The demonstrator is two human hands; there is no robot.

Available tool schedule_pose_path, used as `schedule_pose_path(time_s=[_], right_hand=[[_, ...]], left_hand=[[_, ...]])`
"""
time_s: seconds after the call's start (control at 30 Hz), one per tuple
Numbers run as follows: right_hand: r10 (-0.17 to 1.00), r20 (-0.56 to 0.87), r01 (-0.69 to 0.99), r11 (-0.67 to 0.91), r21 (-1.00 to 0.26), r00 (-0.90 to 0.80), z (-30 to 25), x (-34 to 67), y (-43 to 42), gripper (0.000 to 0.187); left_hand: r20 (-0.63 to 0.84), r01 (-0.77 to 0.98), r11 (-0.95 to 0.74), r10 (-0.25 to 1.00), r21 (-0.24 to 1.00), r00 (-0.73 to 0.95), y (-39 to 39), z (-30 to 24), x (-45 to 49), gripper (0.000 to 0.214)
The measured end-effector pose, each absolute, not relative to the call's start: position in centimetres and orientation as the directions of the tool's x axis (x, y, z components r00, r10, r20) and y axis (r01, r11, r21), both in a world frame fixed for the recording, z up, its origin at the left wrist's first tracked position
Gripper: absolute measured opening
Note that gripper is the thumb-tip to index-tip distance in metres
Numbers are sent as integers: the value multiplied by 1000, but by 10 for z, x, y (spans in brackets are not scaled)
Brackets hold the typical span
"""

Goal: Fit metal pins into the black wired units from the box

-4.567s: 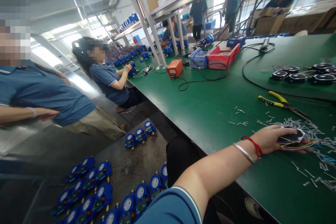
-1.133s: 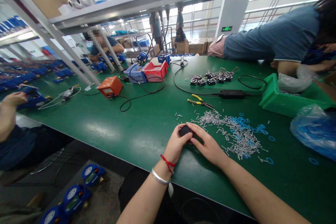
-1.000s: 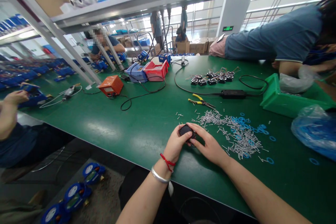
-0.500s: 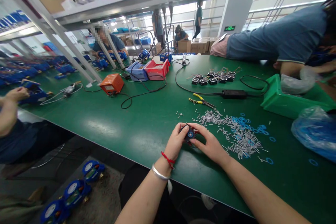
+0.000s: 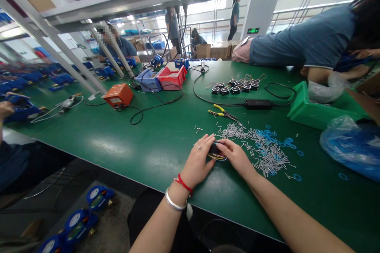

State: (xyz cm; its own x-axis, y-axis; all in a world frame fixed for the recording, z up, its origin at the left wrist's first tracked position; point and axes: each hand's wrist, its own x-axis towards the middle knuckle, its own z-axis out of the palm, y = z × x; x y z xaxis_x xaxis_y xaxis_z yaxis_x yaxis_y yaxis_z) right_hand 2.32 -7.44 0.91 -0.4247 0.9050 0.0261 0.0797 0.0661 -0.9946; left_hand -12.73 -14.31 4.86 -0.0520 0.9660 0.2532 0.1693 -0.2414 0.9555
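The green worktop (image 5: 154, 142) runs from the near edge away to the far edge. A person in a blue shirt (image 5: 299, 43) leans over its far right corner. Toward the right edge lie a blue plastic bag (image 5: 350, 146) and, just behind it, a green tray (image 5: 314, 112). A spread of small grey pins (image 5: 261, 146) mixed with blue rings (image 5: 297, 153) covers the middle, right of the hands. The left hand (image 5: 198, 162) lies near the near edge, its fingers curled over a small black part (image 5: 214, 151). The right hand (image 5: 234, 156) pinches the same part from the other side, so both hands hold it low over the worktop. Toward the far edge sit a red bin (image 5: 170, 79) and an orange box (image 5: 118, 95), well apart from the hands. A row of black round parts (image 5: 234, 87) lies beyond yellow-handled pliers (image 5: 221, 113).
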Motion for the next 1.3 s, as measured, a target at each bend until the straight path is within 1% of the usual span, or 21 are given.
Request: schedule_pose_path(time_s=[0.07,0.13,0.2,0.23,0.3,0.33,0.4,0.47,0.53,0.6,0.67,0.73,0.8,0.83,0.9,1.0,1.07,1.17,1.3], right_hand=[[891,40,174,132,-976,-453,11,26,-75,38],[895,121,273,257,-927,-430,10,30,-71,36],[880,253,403,418,-814,-402,6,35,-64,27],[858,310,468,489,-736,-409,2,37,-60,23],[815,362,551,574,-606,-452,-6,37,-53,17],[798,363,568,599,-564,-481,-10,36,-51,14],[776,363,583,629,-515,-516,-16,31,-50,9],[765,370,591,643,-486,-528,-19,25,-52,6],[761,373,602,648,-466,-530,-20,20,-54,8],[769,369,606,639,-474,-522,-18,18,-56,12],[793,365,591,608,-531,-488,-14,18,-58,14],[830,355,535,552,-640,-431,-7,20,-61,16],[864,322,433,478,-764,-386,1,22,-65,17],[874,307,379,448,-809,-378,5,22,-68,18],[882,293,301,412,-860,-369,13,23,-73,21],[897,267,242,363,-900,-353,19,22,-80,20],[899,235,215,328,-920,-369,20,21,-82,20],[879,242,227,356,-906,-411,20,21,-83,19],[866,277,267,407,-874,-416,20,22,-82,17]], left_hand=[[189,181,-166,975,969,-115,-142,41,-131,40],[93,105,-73,974,992,-208,-139,33,-138,33],[-39,-114,9,963,993,-265,-134,26,-146,30],[-118,-255,49,957,966,-263,-132,24,-150,30],[-253,-495,120,945,860,-210,-130,20,-155,28],[-293,-568,147,940,810,-175,-130,19,-157,28],[-327,-629,181,937,756,-122,-131,17,-157,28],[-334,-636,210,939,743,-79,-133,17,-155,28],[-335,-636,236,941,735,-38,-136,17,-153,27],[-334,-649,251,943,718,-4,-137,18,-151,26],[-333,-669,266,942,694,29,-138,18,-151,27],[-338,-678,297,938,673,75,-139,18,-152,30],[-345,-669,341,929,660,134,-140,18,-152,34],[-348,-659,368,922,656,169,-140,18,-152,36],[-352,-634,424,904,647,244,-141,18,-152,39],[-344,-601,480,877,639,336,-143,17,-151,40],[-333,-595,492,870,636,363,-144,16,-150,40],[-329,-604,484,874,633,357,-143,14,-150,40],[-333,-621,486,874,615,355,-141,14,-150,38]])
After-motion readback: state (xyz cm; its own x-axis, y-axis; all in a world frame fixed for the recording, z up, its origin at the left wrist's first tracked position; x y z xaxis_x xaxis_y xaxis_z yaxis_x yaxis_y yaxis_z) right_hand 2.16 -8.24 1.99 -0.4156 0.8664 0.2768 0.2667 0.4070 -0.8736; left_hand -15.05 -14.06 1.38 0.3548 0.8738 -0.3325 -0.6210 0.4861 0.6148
